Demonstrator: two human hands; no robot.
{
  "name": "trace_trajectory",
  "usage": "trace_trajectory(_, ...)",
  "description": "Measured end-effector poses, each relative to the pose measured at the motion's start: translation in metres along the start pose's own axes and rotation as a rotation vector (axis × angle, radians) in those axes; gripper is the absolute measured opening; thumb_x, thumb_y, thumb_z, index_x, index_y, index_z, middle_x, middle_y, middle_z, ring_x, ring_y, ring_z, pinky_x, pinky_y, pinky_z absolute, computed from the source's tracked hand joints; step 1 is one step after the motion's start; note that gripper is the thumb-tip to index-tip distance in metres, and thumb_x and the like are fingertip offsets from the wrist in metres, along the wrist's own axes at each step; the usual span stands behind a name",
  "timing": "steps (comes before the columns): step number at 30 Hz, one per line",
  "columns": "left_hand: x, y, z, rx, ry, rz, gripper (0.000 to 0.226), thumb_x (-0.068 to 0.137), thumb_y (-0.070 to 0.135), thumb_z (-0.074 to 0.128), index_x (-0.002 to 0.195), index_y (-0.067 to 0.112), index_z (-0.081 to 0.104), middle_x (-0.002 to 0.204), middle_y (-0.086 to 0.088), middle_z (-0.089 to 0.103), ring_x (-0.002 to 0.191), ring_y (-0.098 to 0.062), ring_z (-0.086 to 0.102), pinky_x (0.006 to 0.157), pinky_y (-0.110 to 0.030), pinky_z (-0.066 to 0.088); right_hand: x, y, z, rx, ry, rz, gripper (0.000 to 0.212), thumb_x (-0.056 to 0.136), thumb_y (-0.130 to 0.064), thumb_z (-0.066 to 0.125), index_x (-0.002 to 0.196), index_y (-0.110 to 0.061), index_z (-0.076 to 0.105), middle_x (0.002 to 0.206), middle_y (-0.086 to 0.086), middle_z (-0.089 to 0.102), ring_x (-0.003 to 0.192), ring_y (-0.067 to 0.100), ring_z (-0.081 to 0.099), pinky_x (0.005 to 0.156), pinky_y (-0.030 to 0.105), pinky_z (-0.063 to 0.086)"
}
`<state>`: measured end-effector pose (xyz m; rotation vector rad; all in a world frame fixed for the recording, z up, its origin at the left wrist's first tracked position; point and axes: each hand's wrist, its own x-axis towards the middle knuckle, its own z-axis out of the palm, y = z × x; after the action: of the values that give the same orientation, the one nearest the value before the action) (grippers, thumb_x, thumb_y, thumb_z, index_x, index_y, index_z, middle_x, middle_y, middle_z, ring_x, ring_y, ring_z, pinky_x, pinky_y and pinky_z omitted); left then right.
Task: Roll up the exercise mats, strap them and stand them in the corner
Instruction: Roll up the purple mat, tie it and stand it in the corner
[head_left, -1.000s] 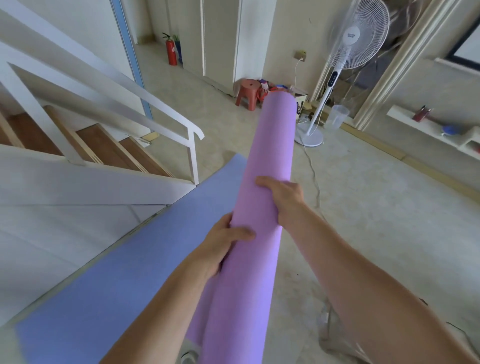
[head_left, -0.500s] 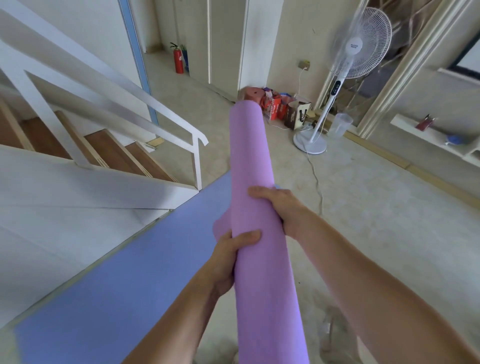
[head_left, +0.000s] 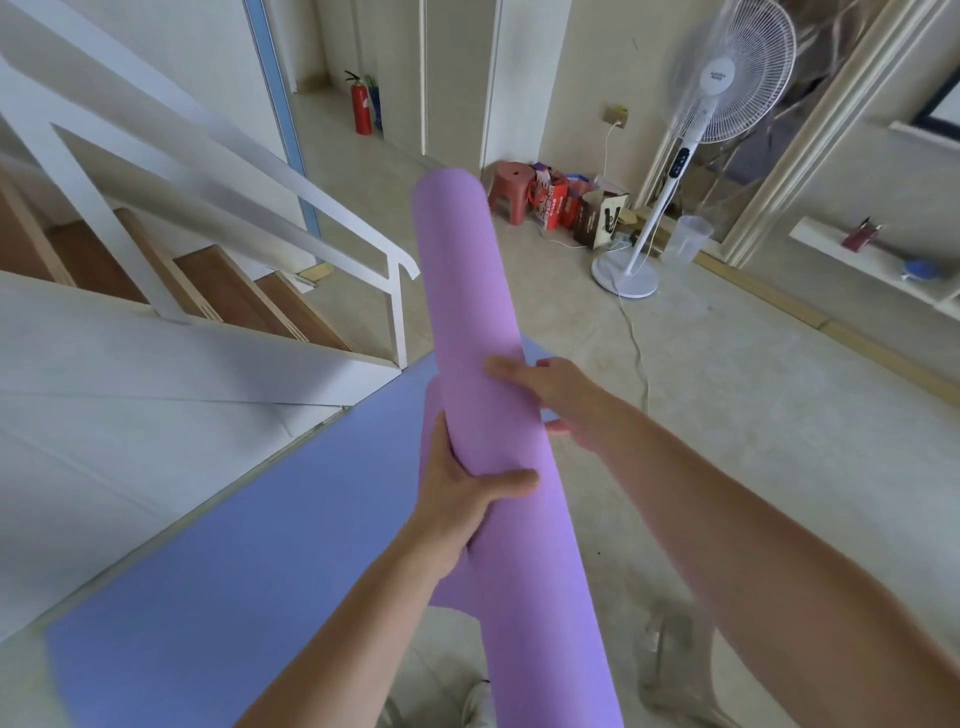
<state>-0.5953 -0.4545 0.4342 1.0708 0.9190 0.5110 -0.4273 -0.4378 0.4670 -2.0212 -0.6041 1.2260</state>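
Note:
A rolled purple mat (head_left: 470, 291) stands nearly upright in front of me, its top tilted away and slightly left. My left hand (head_left: 460, 493) grips the roll low on its left side, thumb across the front. My right hand (head_left: 553, 389) holds the roll's right side a little higher, fingers laid over the front and thumb behind. A loose flap of the purple mat hangs on the left below my left hand. A blue mat (head_left: 234, 545) lies flat and unrolled on the floor to the left. No strap is visible.
A white staircase (head_left: 171, 260) with wooden treads rises at the left. A standing fan (head_left: 675, 156) with its cable, a clear jug (head_left: 688, 241), a red stool (head_left: 511, 184) and bags stand by the far wall. A red fire extinguisher (head_left: 360, 106) sits in the corridor.
The roll's top has swung left and its lower part has come toward me. My right hand has loosened from a full grip to fingers laid over the front. The view has shifted left.

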Motion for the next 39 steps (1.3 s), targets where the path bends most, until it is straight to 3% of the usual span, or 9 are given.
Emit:
trace_trajectory(5, -0.001, 0.008, -0.017, -0.181, -0.26, -0.032, 0.073, 0.07, 0.009, 0.081, 0.137, 0.023, 0.055, 0.125, -0.01, 0.069, 0.114, -0.032, 0.067, 0.093, -0.049, 0.056, -0.002, 0.01, -0.019, 0.478, -0.302, -0.045, 0.063, 0.074, -0.053, 0.073, 0.123, -0.014, 0.066, 0.12, 0.008, 0.071, 0.113, 0.024, 0.066, 0.101, 0.041, 0.049)
trace_trajectory(9, 0.005, 0.006, -0.023, -0.204, -0.314, -0.087, 0.065, 0.071, 0.009, 0.074, 0.134, 0.014, 0.059, 0.126, -0.015, 0.068, 0.113, -0.035, 0.066, 0.086, -0.041, 0.056, -0.001, 0.006, -0.005, 0.469, -0.119, -0.014, 0.088, 0.044, -0.043, 0.093, 0.118, -0.004, 0.068, 0.108, 0.014, 0.075, 0.1, 0.033, 0.072, 0.091, 0.05, 0.057)
trace_trajectory(12, 0.007, 0.017, -0.027, 0.076, -0.115, -0.121, 0.09, 0.059, 0.022, 0.079, 0.144, 0.021, 0.049, 0.13, 0.0, 0.062, 0.114, -0.027, 0.064, 0.086, -0.036, 0.055, 0.004, -0.002, 0.005, 0.43, 0.168, -0.008, 0.085, 0.032, -0.039, 0.094, 0.106, -0.006, 0.068, 0.096, 0.009, 0.075, 0.086, 0.03, 0.073, 0.079, 0.048, 0.061)
trace_trajectory(15, -0.011, 0.021, -0.008, 0.657, -0.062, -0.085, 0.136, 0.053, 0.048, 0.083, 0.16, 0.023, 0.002, 0.151, 0.006, 0.029, 0.134, -0.019, 0.045, 0.099, -0.035, 0.047, 0.002, -0.007, 0.026, 0.372, 0.311, -0.024, 0.082, 0.037, -0.047, 0.094, 0.104, -0.011, 0.064, 0.093, 0.002, 0.07, 0.082, 0.023, 0.069, 0.074, 0.038, 0.06)
trace_trajectory(18, -0.018, 0.009, 0.003, 0.917, 0.213, 0.043, 0.133, 0.056, 0.053, 0.083, 0.156, 0.021, 0.002, 0.144, 0.003, 0.032, 0.128, -0.019, 0.044, 0.092, -0.033, 0.044, 0.0, -0.008, 0.045, 0.361, 0.304, -0.076, 0.077, 0.051, -0.047, 0.093, 0.11, -0.016, 0.054, 0.098, -0.005, 0.064, 0.084, 0.015, 0.063, 0.072, 0.033, 0.052)
trace_trajectory(23, -0.013, 0.023, -0.031, 0.369, 0.128, 0.127, 0.087, 0.052, 0.026, 0.094, 0.125, 0.044, 0.051, 0.112, 0.024, 0.068, 0.097, 0.005, 0.065, 0.075, -0.019, 0.051, 0.001, -0.004, 0.02, 0.463, -0.06, -0.131, 0.093, 0.056, -0.062, 0.083, 0.131, -0.015, 0.057, 0.121, -0.002, 0.069, 0.107, 0.016, 0.066, 0.097, 0.038, 0.051)
trace_trajectory(29, -0.002, 0.024, -0.047, -0.054, -0.208, -0.053, 0.056, 0.07, 0.015, 0.082, 0.124, 0.016, 0.066, 0.118, -0.01, 0.073, 0.106, -0.029, 0.071, 0.081, -0.037, 0.059, 0.006, -0.007, 0.015, 0.549, -0.192, -0.091, 0.079, 0.06, -0.052, 0.087, 0.122, -0.007, 0.067, 0.114, 0.012, 0.073, 0.107, 0.031, 0.069, 0.092, 0.044, 0.056)
trace_trajectory(36, 0.009, 0.023, -0.03, 0.63, -0.026, -0.068, 0.138, 0.048, 0.047, 0.089, 0.157, 0.024, 0.008, 0.151, 0.001, 0.028, 0.138, -0.025, 0.042, 0.104, -0.038, 0.045, 0.005, -0.025, 0.058, 0.278, 0.337, -0.102, 0.081, 0.048, -0.045, 0.095, 0.108, -0.016, 0.049, 0.096, -0.006, 0.059, 0.089, 0.021, 0.062, 0.078, 0.035, 0.053)
trace_trajectory(39, 0.001, 0.018, -0.018, 0.726, 0.321, 0.026, 0.127, 0.054, 0.048, 0.088, 0.154, 0.019, 0.015, 0.14, 0.001, 0.04, 0.125, -0.026, 0.052, 0.095, -0.038, 0.048, -0.001, -0.031, 0.068, 0.267, 0.31, -0.159, 0.086, 0.056, -0.045, 0.093, 0.123, -0.016, 0.048, 0.105, -0.007, 0.058, 0.095, 0.02, 0.06, 0.08, 0.032, 0.048)
